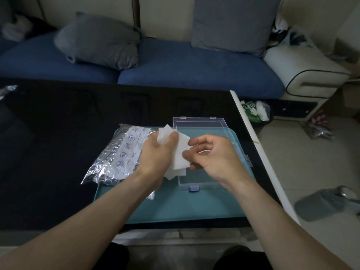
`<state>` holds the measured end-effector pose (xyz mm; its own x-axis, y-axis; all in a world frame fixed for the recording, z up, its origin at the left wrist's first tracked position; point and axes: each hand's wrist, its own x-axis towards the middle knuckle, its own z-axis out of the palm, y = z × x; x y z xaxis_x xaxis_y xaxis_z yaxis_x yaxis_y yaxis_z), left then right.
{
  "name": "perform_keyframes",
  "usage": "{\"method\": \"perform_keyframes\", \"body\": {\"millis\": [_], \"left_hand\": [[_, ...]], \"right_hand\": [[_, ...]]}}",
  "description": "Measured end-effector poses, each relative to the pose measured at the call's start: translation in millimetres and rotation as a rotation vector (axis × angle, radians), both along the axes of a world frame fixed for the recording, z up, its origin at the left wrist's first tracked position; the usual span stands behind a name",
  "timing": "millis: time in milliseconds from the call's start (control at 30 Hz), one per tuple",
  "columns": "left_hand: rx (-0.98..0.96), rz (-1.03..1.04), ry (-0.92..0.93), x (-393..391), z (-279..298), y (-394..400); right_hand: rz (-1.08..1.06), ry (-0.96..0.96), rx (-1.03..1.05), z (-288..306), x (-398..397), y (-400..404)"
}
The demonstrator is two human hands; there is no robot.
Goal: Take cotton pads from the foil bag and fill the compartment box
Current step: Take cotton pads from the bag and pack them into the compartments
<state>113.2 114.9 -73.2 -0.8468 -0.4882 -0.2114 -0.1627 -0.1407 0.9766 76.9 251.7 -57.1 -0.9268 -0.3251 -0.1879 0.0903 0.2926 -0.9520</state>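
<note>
My left hand (155, 154) grips a small stack of white square cotton pads (180, 152), thumb pressed on top. My right hand (212, 154) pinches the right edge of the top pad with thumb and fingertips. Both hands hover over the left part of a clear plastic compartment box (206, 182) with its lid (198, 122) open toward the back. The crinkled silver foil bag (116, 154) lies just left of my left hand, partly on the teal tray (175, 207). The box's inside is mostly hidden by my hands.
The tray rests on a black table (58, 143) with a white right edge (251, 137). Behind stands a blue sofa (175, 69) with grey cushions. On the floor to the right are a rubbish bag (255, 111) and a grey object (321, 203).
</note>
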Motion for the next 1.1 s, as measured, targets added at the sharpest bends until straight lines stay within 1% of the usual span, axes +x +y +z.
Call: {"method": "perform_keyframes", "body": {"millis": [133, 233, 367, 467, 533, 633, 800, 867, 1100], "left_hand": [[0.099, -0.093, 0.005, 5, 7, -4], [0.164, -0.090, -0.013, 3, 7, -10], [0.154, -0.027, -0.017, 3, 2, -12], [0.146, -0.012, 0.006, 4, 0, -6], [0.128, -0.017, 0.027, 5, 1, -2], [0.128, -0.031, 0.029, 4, -1, 0], [0.140, -0.056, 0.026, 4, 2, -1], [0.154, -0.056, 0.030, 6, 3, -2], [0.169, -0.051, 0.023, 9, 7, -4]], "right_hand": [[-0.026, -0.046, -0.005, -2, -8, 8], [-0.077, -0.086, -0.076, -1, -11, 10], [-0.105, -0.107, -0.106, 0, -11, 12], [-0.106, -0.150, -0.172, 1, -6, 9], [-0.114, -0.116, -0.111, -1, -3, 5], [-0.123, 0.017, 0.058, -7, 0, 0], [-0.108, 0.161, 0.210, -10, -5, 1], [-0.091, 0.177, 0.230, -10, -6, 1], [-0.059, 0.123, 0.191, -6, -10, 5]]}}
